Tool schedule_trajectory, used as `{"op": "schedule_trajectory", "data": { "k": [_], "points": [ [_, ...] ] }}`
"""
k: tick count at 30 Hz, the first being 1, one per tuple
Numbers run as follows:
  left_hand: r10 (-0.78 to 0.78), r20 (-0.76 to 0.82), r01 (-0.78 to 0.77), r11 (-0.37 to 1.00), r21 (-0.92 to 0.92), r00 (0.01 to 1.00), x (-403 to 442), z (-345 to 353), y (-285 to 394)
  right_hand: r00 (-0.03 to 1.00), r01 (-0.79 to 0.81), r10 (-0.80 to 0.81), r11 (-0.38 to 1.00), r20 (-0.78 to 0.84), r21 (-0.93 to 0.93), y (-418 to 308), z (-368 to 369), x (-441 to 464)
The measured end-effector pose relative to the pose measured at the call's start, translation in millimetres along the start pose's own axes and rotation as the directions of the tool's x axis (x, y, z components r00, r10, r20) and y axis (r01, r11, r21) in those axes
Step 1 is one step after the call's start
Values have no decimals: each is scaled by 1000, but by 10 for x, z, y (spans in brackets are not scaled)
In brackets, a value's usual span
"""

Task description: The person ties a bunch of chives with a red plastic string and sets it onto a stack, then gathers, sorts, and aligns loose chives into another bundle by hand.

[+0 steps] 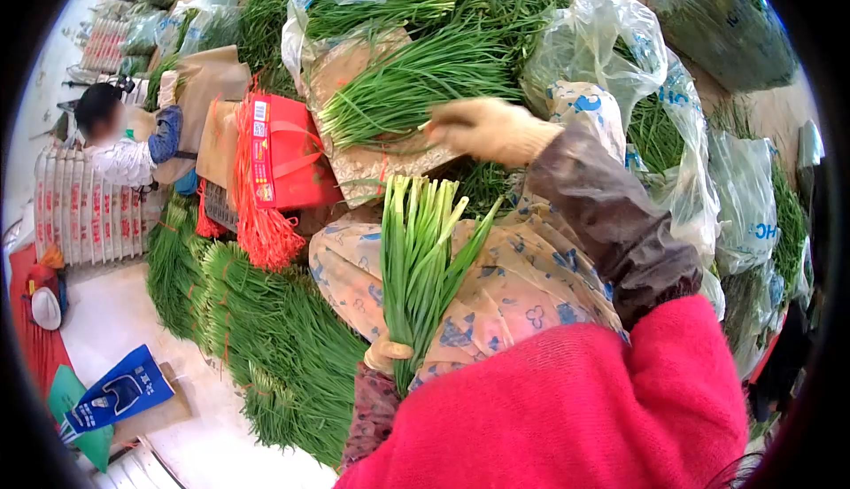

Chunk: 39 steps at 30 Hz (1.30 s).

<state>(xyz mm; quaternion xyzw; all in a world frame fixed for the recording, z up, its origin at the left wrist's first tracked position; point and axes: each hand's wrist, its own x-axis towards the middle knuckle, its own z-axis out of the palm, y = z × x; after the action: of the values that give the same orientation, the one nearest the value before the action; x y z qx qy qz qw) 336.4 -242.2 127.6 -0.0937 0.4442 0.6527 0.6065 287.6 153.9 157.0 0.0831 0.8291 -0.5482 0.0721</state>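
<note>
My left hand, in a pale glove, is closed around the leafy lower part of a bunch of garlic chives. Its pale cut ends point up and away from me, above my lap. My right hand, gloved too, hovers at the near edge of a loose heap of garlic chives; motion smears its fingers, so I cannot make out whether they hold anything. That heap lies on a cardboard-covered board. A patterned plastic apron covers my knees.
Left of the board stands a red box with red ties hanging over it. Tied chive bundles lie on the floor at left. Plastic bags of greens stand at right. Another person sits at far left.
</note>
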Motion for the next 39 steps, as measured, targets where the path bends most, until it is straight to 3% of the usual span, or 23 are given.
{"op": "schedule_trajectory", "data": {
  "k": [1,3,4,5,7,9,12,15,17,19,23,25,27,28,29,30,31,33,35,37,39],
  "points": [
    [11,-1,-11,1000,10,1000,20,41,35,987,43,-33,997,157,-57,-23,43,22],
    [22,1,-21,1000,-8,1000,41,59,36,957,170,-162,985,242,-11,136,271,168],
    [-13,15,13,1000,-17,1000,23,1,25,960,80,-82,997,269,20,46,311,168],
    [-49,26,50,998,-24,998,5,-56,5,982,17,-25,999,190,43,-36,349,116],
    [-43,32,44,998,-34,999,-11,-42,-8,994,84,-75,989,80,-119,-63,434,119],
    [57,-71,-58,998,-16,996,-58,-63,-63,991,130,-134,873,26,-471,-114,506,110],
    [53,-87,-55,998,-24,995,-67,-96,-52,996,89,-63,797,65,-597,-141,422,167],
    [45,-65,-48,998,-47,997,-80,-115,-22,984,-32,-54,884,-171,-466,-222,113,186],
    [55,-59,-59,997,-59,997,-92,-150,-9,906,-169,-71,843,-417,-510,-89,-160,285],
    [75,-58,-80,993,-87,996,-93,-176,-7,791,-197,-28,934,-611,-298,22,-476,225],
    [125,-54,-131,982,-138,991,-102,-213,-12,590,-231,-93,932,-802,-278,617,-1090,164],
    [163,-54,-170,969,-179,985,-109,-243,-33,598,-422,-102,803,-795,-421,608,-1254,-88],
    [207,-54,-214,950,-229,977,-98,-280,-39,715,-470,-103,661,-692,-584,644,-1190,-227],
    [225,-54,-231,939,-256,973,-85,-293,-42,869,-407,-16,546,-494,-732,653,-1081,-215],
    [247,-49,-250,928,-275,968,-81,-304,-46,955,-293,101,432,-277,-853,661,-949,-207],
    [261,-47,-263,920,-292,964,-71,-318,-29,957,-184,279,354,-85,-917,496,-718,-241],
    [277,-43,-276,910,-308,960,-68,-321,-13,885,-54,457,294,90,-954,290,-459,-288],
    [302,-40,-298,894,-334,952,-64,-324,-6,937,207,181,401,298,-892,141,-85,-353],
    [320,-36,-311,883,-352,947,-51,-341,-13,926,361,-133,585,353,-727,-166,242,-297],
    [331,-27,-318,875,-366,943,-33,-351,3,849,525,-421,604,319,-600,-227,691,-169],
    [344,-13,-322,866,-383,939,-17,-352,-5,811,576,-481,553,334,-602,-387,1035,-102]
  ]
}}
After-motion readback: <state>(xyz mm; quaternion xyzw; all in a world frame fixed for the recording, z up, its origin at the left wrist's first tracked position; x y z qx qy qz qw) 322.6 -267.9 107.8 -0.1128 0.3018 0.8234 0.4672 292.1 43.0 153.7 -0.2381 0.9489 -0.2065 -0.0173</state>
